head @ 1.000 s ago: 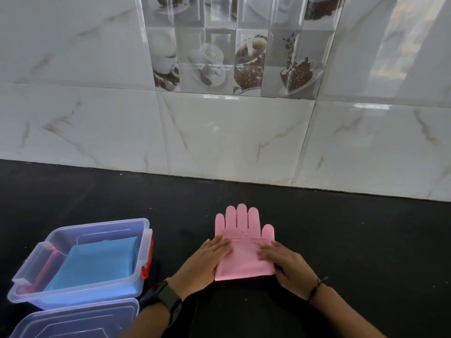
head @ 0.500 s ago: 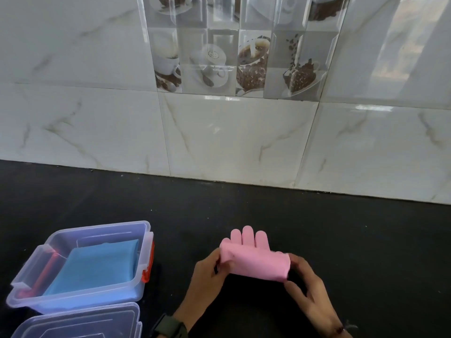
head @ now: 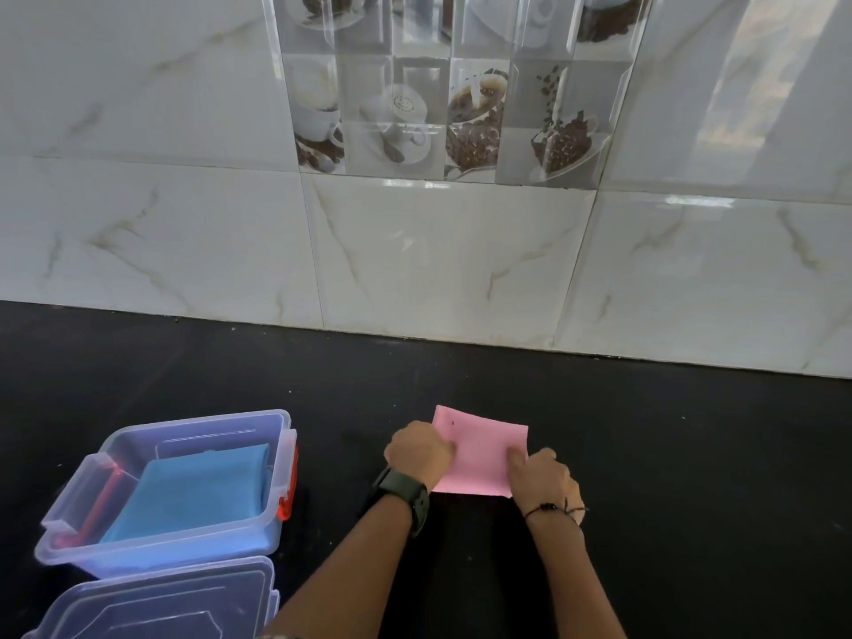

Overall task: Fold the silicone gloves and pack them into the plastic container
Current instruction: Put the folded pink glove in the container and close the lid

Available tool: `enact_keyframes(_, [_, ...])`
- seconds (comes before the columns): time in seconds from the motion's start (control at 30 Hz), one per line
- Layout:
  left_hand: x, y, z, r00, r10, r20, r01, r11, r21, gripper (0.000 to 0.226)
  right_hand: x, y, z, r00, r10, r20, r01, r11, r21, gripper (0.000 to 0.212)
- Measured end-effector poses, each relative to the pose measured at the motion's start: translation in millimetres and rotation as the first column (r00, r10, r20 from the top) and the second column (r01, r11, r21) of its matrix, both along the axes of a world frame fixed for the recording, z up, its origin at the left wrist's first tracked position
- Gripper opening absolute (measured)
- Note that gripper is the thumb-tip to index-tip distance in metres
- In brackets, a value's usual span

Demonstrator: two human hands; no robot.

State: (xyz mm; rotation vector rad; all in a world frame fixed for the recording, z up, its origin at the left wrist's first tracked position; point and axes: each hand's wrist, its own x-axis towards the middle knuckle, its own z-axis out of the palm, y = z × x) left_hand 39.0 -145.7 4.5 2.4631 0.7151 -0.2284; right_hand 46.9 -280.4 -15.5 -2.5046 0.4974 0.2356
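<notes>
A pink silicone glove [head: 479,449] lies folded into a rough square on the black counter, its fingers hidden under the fold. My left hand [head: 419,451] presses on its left edge, and my right hand [head: 541,477] presses on its lower right corner. Both hands have curled fingers on the glove. To the left stands the open clear plastic container [head: 276,435] with orange latches. A folded blue glove [head: 193,495] lies flat inside it.
The container's clear lid [head: 152,601] lies on the counter in front of it, at the bottom left. A white marble-tile wall [head: 438,260] rises behind the black counter [head: 691,454], which stretches to the right.
The glove's cuff half was lifted and folded forward over the fingers. It now lies flat as a square, with both hands pressing it down.
</notes>
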Motion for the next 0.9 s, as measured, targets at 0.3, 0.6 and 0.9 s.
enact_keyframes(0.3, [-5,13,18,0.976,0.156,-0.151,-0.216,0.783,-0.584,0.034,10,4,22,0.979,-0.027,-0.203,0.127,0.858,0.498,0.045])
enact_keyframes(0.6, [-61,67,89,0.981,0.185,0.058,-0.085,0.681,-0.727,0.016,-9,46,71,0.997,0.037,-0.063,0.03,0.573,0.819,0.028])
enact_keyframes(0.9, [-169,221,137,0.859,0.476,0.191,-0.228,0.687,-0.69,0.03,-81,217,126,0.928,0.335,0.161,-0.314,0.477,0.821,0.04])
